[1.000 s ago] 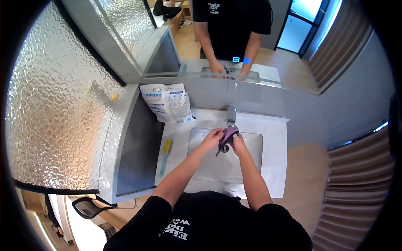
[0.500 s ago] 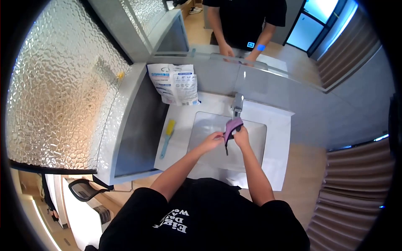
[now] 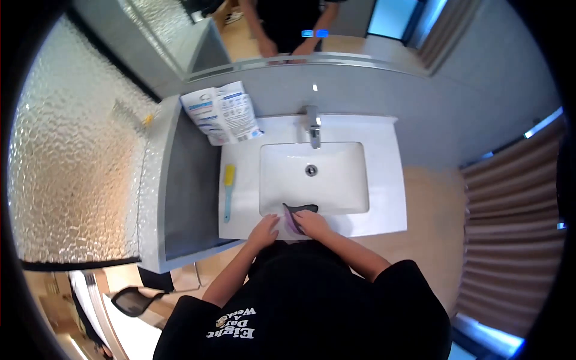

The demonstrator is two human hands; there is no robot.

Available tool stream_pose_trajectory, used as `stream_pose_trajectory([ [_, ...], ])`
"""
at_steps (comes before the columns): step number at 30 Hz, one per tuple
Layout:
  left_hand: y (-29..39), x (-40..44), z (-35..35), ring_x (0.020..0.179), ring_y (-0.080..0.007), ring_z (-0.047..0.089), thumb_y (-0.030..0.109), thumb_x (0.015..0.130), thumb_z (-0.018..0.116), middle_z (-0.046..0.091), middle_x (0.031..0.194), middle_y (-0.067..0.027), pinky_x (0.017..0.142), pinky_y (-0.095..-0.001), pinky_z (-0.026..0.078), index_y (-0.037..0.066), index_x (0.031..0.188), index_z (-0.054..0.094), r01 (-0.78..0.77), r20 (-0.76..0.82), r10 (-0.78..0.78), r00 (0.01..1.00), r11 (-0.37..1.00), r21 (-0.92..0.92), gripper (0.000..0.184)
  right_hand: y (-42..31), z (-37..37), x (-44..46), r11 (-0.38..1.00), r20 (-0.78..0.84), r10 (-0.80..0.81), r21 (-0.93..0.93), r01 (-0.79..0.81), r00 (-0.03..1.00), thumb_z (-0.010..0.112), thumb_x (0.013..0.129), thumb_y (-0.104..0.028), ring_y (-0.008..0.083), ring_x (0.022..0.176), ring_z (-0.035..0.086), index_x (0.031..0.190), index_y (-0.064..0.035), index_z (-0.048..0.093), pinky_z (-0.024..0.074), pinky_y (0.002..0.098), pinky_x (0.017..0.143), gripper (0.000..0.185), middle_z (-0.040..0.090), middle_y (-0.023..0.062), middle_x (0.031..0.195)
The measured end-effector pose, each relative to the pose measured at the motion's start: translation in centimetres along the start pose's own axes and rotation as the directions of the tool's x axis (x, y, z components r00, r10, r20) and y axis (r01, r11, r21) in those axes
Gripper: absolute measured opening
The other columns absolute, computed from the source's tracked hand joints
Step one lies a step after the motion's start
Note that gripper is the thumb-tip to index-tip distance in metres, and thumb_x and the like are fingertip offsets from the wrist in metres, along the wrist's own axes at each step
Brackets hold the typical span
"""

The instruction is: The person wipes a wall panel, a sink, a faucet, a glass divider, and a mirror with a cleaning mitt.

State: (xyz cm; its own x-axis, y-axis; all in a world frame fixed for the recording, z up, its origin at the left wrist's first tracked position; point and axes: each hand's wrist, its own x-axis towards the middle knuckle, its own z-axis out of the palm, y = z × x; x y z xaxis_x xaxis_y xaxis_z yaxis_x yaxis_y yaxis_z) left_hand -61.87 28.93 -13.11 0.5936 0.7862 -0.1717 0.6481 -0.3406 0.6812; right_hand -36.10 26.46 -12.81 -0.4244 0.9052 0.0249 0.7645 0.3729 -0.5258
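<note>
A limp purple and black cloth item (image 3: 290, 220) lies over the front rim of the white sink (image 3: 270, 180); its exact kind is unclear. My right hand (image 3: 312, 224) grips its right side, with the fingers partly hidden by the folds. Just left of the cloth is my left hand (image 3: 264, 231), fingers bent and thumb apart, with nothing visible in it. A dark part of the cloth hangs into the basin. Behind the basin stands the chrome faucet (image 3: 314, 127), above the round drain (image 3: 311, 170); no running water shows.
A scrub brush (image 3: 228, 192) with yellow bristles and a light blue handle rests on the counter (image 3: 387, 180) left of the sink. A white printed bag (image 3: 221, 114) leans at the back left. A mirror (image 3: 354, 51) spans the wall; a textured glass panel (image 3: 78, 168) is left.
Both hands have drawn back from under the faucet to the sink's front rim, bringing the purple cloth item. The left hand has come off the item's edge. The view has tilted downward.
</note>
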Motion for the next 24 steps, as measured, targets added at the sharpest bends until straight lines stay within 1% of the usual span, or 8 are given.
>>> stream_pose_trajectory([
  [3, -0.7, -0.3, 0.1, 0.142, -0.0381, 0.039, 0.022, 0.083, 0.071, 0.047, 0.149, -0.0184, 0.117, -0.0442, 0.034, 0.005, 0.138, 0.053, -0.010, 0.042, 0.009, 0.999, 0.999, 0.030, 0.061, 2.5, -2.7, -5.2, 0.990, -0.094, -0.061, -0.129, 0.049, 0.994, 0.055, 0.087, -0.009, 0.0298, 0.126, 0.056, 0.131, -0.0059, 0.058, 0.0482, 0.0381, 0.104, 0.044, 0.060, 0.0115, 0.131],
  [5, -0.8, -0.9, 0.0, 0.145, -0.0397, 0.034, 0.026, 0.082, 0.075, 0.040, 0.154, -0.0175, 0.119, -0.0462, 0.031, 0.007, 0.145, 0.048, -0.074, 0.054, 0.072, 0.996, 0.997, 0.032, 0.071, 5.3, -4.7, -9.3, 0.976, 0.019, 0.204, -0.087, -0.201, 0.979, 0.055, 0.087, -0.009, 0.0300, 0.134, 0.051, 0.139, -0.0113, 0.053, 0.0454, 0.0389, 0.109, 0.052, 0.055, 0.0098, 0.142],
  [7, -0.1, -1.4, 0.0, 0.147, -0.0390, 0.030, 0.030, 0.082, 0.075, 0.036, 0.157, -0.0165, 0.120, -0.0471, 0.029, 0.009, 0.148, 0.043, -0.076, 0.073, 0.069, 0.995, 0.993, 0.093, 0.076, 8.2, -5.8, -14.4, 0.898, -0.146, 0.392, -0.154, -0.412, 0.909, 0.054, 0.086, -0.004, 0.0303, 0.139, 0.046, 0.141, -0.0096, 0.053, 0.0419, 0.0403, 0.112, 0.055, 0.051, 0.0096, 0.148],
  [9, -0.1, -1.5, 0.7, 0.149, -0.0382, 0.026, 0.033, 0.083, 0.075, 0.031, 0.160, -0.0155, 0.121, -0.0479, 0.026, 0.010, 0.152, 0.039, -0.073, 0.090, 0.060, 0.994, 0.986, 0.149, 0.081, 8.9, -8.2, -17.4, 0.807, -0.135, 0.465, -0.341, -0.482, 0.875, 0.053, 0.086, 0.001, 0.0293, 0.143, 0.040, 0.142, -0.0050, 0.051, 0.0405, 0.0405, 0.114, 0.056, 0.044, 0.0045, 0.155],
  [13, -0.3, -2.3, 2.2, 0.153, -0.0348, 0.016, 0.045, 0.087, 0.068, 0.021, 0.166, -0.0118, 0.123, -0.0496, 0.017, 0.016, 0.158, 0.030, 0.002, 0.026, -0.008, 1.000, 0.975, 0.222, 0.086, 6.5, -6.0, -18.3, 0.674, -0.206, 0.608, -0.377, -0.636, 0.767, 0.052, 0.088, 0.002, 0.0296, 0.144, 0.038, 0.144, -0.0039, 0.049, 0.0398, 0.0397, 0.115, 0.056, 0.036, 0.0009, 0.160],
  [17, 0.3, -2.6, 2.5, 0.155, -0.0316, 0.012, 0.049, 0.094, 0.058, 0.016, 0.168, -0.0089, 0.123, -0.0497, 0.012, 0.017, 0.159, 0.027, 0.059, -0.002, -0.060, 0.998, 0.981, 0.187, 0.078, 3.1, -1.7, -15.9, 0.699, -0.214, 0.508, -0.463, -0.545, 0.834, 0.045, 0.096, -0.013, 0.0287, 0.149, 0.031, 0.147, -0.0006, 0.045, 0.0282, 0.0427, 0.121, 0.052, 0.038, 0.0090, 0.159],
  [19, 0.8, -2.3, 2.8, 0.155, -0.0308, 0.011, 0.049, 0.097, 0.054, 0.015, 0.168, -0.0083, 0.124, -0.0496, 0.011, 0.017, 0.159, 0.027, 0.101, 0.000, -0.103, 0.995, 0.974, 0.201, 0.075, -0.4, -1.6, -14.3, 0.742, -0.095, 0.437, -0.524, -0.418, 0.895, 0.050, 0.094, -0.016, 0.0288, 0.150, 0.029, 0.146, 0.0024, 0.045, 0.0262, 0.0419, 0.121, 0.055, 0.038, 0.0132, 0.158],
  [24, 0.8, -2.2, 3.5, 0.155, -0.0298, 0.009, 0.047, 0.103, 0.043, 0.014, 0.168, -0.0080, 0.124, -0.0498, 0.009, 0.019, 0.159, 0.027, 0.192, 0.012, -0.196, 0.980, 0.967, 0.168, 0.065, 0.1, -1.6, -14.9, 0.878, -0.150, 0.318, -0.325, -0.351, 0.936, 0.051, 0.096, -0.018, 0.0271, 0.150, 0.030, 0.148, -0.0009, 0.042, 0.0274, 0.0429, 0.121, 0.055, 0.037, 0.0121, 0.159],
])
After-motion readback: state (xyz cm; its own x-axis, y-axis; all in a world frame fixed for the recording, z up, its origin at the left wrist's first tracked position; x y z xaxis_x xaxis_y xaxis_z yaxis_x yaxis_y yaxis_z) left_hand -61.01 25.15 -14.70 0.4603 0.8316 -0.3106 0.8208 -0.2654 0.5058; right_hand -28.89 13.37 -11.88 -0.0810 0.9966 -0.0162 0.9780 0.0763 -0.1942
